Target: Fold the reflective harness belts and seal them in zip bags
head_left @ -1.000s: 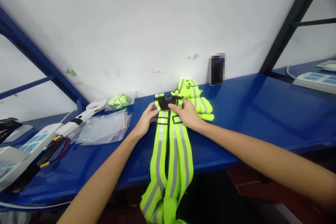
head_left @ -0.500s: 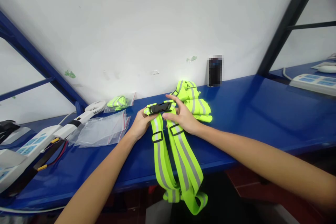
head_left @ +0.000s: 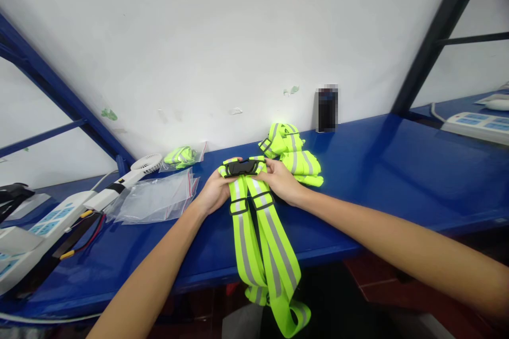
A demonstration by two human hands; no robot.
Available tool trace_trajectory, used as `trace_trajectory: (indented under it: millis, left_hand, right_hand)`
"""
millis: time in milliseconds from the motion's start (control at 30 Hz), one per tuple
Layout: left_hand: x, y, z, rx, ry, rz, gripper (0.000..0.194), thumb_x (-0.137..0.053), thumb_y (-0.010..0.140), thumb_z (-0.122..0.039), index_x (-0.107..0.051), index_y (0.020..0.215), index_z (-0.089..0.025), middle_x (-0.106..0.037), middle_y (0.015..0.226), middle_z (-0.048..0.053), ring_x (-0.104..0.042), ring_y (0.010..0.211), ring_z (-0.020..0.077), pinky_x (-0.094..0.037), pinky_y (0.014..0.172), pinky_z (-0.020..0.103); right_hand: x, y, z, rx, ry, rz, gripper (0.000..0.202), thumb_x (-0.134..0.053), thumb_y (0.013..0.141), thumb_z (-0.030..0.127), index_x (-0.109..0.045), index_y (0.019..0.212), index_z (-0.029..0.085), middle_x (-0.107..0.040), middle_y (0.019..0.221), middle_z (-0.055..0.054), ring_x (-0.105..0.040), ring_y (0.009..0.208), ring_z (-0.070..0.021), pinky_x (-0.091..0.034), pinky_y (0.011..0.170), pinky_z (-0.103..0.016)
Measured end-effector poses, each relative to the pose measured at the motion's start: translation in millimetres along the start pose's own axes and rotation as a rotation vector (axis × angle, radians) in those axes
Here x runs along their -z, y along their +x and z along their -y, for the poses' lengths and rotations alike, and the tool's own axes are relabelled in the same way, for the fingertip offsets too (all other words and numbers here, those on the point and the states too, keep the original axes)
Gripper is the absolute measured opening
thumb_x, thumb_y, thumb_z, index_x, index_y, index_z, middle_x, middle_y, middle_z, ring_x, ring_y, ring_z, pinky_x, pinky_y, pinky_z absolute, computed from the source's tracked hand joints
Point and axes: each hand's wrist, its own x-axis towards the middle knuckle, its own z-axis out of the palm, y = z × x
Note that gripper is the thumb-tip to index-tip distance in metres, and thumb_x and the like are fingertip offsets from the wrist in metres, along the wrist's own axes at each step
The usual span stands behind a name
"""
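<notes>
Right forefinger, raised above the buckle point(head_left: 242, 168) half a second ago, has come down, and the buckle, tilted then, now lies nearly level. The right hand point(head_left: 283, 183) grips its right end where the strap loops through; the left hand point(head_left: 213, 189) is closed on the left end, thumb along the lower side. The buckle's two halves appear joined, held just above the table point(head_left: 369, 169). From it, two lengths of yellow-green strap point(head_left: 284, 254) with silver stripes run down through black sliders point(head_left: 263, 200) and hang over the table's front edge, ending in loose loops. Just beyond the right hand lies a heap point(head_left: 300, 163) of similar straps. Left of the left hand are clear bags point(head_left: 157, 196), a bagged bundle point(head_left: 181, 156), a white fan point(head_left: 147, 163) and a power strip point(head_left: 59, 214). Against the wall point(head_left: 238, 37) stands a dark, pixelated object point(head_left: 328, 110).
</notes>
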Motion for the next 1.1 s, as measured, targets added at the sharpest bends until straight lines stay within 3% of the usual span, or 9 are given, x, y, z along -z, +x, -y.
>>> trace_trajectory:
  millis: [267,533,800,1100]
  left_hand:
    - [5.6,7.5,16.0,-0.113,0.146,-0.081,0.044,-0.086,0.058,-0.019,-0.068,0.098,-0.015,-0.075,0.093,0.006,-0.072,0.087,0.0254,-0.054,0.086,0.039]
    - [4.8,6.9,16.4,-0.187,0.235,-0.128,0.05,-0.088,0.055,-0.02,-0.066,0.1,-0.016,-0.074,0.094,0.004,-0.07,0.091,0.0233,-0.053,0.088,0.035]
    - [0.2,6.4,16.2,-0.204,0.28,-0.159,0.053,-0.088,0.053,-0.019,-0.067,0.102,-0.015,-0.074,0.102,0.006,-0.068,0.099,0.0251,-0.051,0.092,0.037]
    - [-10.4,3.8,21.4,-0.297,0.368,-0.189,0.04,-0.084,0.062,-0.023,-0.073,0.1,-0.015,-0.075,0.105,0.007,-0.067,0.104,0.0281,-0.052,0.095,0.039]
  right_hand:
    - [0.4,1.1,1.7,0.102,-0.133,-0.035,0.028,-0.069,0.079,0.026,-0.069,0.105,0.017,-0.074,0.107,-0.005,-0.069,0.096,-0.022,-0.053,0.093,-0.038]
    - [3.0,1.1,-1.7,0.225,-0.353,-0.082,0.027,-0.055,0.081,0.014,-0.066,0.106,0.015,-0.073,0.102,-0.006,-0.067,0.093,-0.0217,-0.053,0.087,-0.036]
    - [3.9,-1.8,-9.6,0.294,-0.564,-0.185,0.028,-0.054,0.083,0.018,-0.057,0.111,0.02,-0.068,0.093,-0.005,-0.064,0.091,-0.0242,-0.052,0.087,-0.04]
    - [3.2,-3.9,-14.1,0.361,-0.643,-0.211,0.034,-0.049,0.085,0.017,-0.047,0.118,0.02,-0.066,0.095,-0.008,-0.065,0.096,-0.0287,-0.051,0.086,-0.045]
